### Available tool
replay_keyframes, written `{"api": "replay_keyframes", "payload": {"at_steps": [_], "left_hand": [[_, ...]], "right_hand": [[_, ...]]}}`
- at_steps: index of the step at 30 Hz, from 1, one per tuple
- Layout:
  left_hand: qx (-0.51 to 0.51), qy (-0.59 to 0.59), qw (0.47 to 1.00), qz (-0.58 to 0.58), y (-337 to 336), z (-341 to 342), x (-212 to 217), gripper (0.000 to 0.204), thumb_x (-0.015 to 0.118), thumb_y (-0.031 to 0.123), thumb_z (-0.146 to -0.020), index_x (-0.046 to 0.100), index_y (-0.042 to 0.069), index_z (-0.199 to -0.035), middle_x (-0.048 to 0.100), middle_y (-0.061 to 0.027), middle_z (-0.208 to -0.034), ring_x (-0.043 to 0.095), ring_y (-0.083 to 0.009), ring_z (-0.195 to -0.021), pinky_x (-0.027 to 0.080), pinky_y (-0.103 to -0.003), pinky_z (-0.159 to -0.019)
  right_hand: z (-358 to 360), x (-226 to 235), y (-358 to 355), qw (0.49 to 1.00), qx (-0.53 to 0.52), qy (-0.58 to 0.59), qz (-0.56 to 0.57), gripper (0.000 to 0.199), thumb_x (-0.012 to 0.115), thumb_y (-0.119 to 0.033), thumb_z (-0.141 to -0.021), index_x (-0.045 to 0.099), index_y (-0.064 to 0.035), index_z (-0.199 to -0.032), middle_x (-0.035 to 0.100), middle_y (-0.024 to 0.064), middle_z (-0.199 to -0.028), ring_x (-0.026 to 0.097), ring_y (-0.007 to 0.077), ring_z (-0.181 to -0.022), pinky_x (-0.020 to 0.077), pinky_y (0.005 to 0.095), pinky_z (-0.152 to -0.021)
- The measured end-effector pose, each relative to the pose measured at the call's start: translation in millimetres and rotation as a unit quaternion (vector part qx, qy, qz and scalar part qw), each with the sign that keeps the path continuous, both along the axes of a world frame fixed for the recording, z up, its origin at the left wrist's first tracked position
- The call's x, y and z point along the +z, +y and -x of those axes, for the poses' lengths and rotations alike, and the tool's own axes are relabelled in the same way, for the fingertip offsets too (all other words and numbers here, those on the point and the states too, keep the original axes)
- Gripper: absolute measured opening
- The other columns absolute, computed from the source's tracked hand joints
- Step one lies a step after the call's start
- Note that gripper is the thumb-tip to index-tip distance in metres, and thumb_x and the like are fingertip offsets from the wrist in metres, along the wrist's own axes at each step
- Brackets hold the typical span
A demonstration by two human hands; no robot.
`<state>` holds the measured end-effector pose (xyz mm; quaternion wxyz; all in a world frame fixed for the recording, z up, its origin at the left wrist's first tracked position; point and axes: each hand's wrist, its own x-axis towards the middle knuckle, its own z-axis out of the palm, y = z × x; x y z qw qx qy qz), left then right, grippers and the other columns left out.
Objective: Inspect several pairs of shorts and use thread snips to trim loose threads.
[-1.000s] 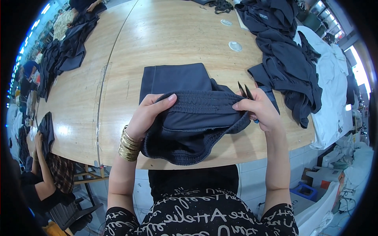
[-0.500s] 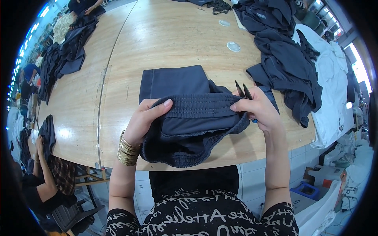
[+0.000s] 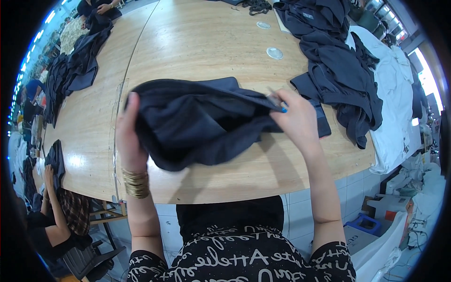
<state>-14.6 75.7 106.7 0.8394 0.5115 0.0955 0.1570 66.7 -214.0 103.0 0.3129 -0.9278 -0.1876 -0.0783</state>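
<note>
Dark navy pants [image 3: 188, 127] with an elastic waistband are stretched between my hands above the table, blurred by motion, the waist opening facing me. My left hand [image 3: 131, 134] grips the waistband's left side, thumb upright at the edge and the other fingers hidden by cloth. At the opposite end, my right hand [image 3: 298, 117] is closed on the waistband. Tucked in that same hand are thread snips [image 3: 272, 96], their blades smeared and a small blue part showing by the fingers. Part of the fabric lies behind on the tabletop.
The wooden table [image 3: 197, 42] has a seam to my left. Dark garments are heaped at right [image 3: 340, 75] beside white cloth [image 3: 399, 94], with another dark pile [image 3: 77, 61] at far left. Co-workers' arms [image 3: 55, 188] show at the left. A chair [image 3: 87, 256] stands lower left.
The waistband has swung up and away from me and to the left, spread wider. My left hand has moved left and up; my right hand has shifted slightly left, the snips now lower.
</note>
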Motion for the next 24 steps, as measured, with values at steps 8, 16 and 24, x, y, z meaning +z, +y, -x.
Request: {"api": "replay_keyframes", "payload": {"at_steps": [8, 16, 24], "left_hand": [[0.037, 0.051, 0.998, -0.024, 34.4, 11.7, -18.9, 0.028, 0.054, 0.023, -0.094, 0.063, -0.002, -0.101, 0.066, -0.0090, -0.097, 0.061, -0.0144, -0.089, 0.047, -0.025, -0.080], [0.090, 0.077, 0.947, -0.298, 5.6, 28.9, -25.6, 0.030, 0.057, 0.027, -0.092, 0.065, -0.001, -0.098, 0.062, -0.0005, -0.079, 0.053, -0.0077, -0.076, 0.041, -0.021, -0.070], [0.071, 0.039, 0.916, -0.393, -12.0, 42.2, -35.7, 0.021, 0.056, 0.016, -0.093, 0.060, -0.005, -0.092, 0.053, 0.0006, -0.070, 0.043, -0.0048, -0.067, 0.036, -0.019, -0.059]], "right_hand": [[-6.9, 20.0, -11.4, 0.952, 0.072, 0.225, -0.197, 0.014, 0.067, -0.009, -0.074, 0.064, 0.0015, -0.083, 0.053, -0.0010, -0.065, 0.046, 0.0068, -0.064, 0.0380, 0.0234, -0.060], [10.7, 2.6, 1.8, 0.960, -0.024, 0.158, -0.230, 0.024, 0.071, -0.020, -0.081, 0.059, 0.0012, -0.084, 0.053, -0.0001, -0.069, 0.047, 0.0058, -0.066, 0.0370, 0.0197, -0.060], [47.6, 4.9, 0.3, 0.977, -0.055, 0.053, -0.200, 0.022, 0.070, -0.011, -0.081, 0.052, -0.0018, -0.090, 0.056, 0.0025, -0.073, 0.048, 0.0066, -0.066, 0.0389, 0.0202, -0.060]]}}
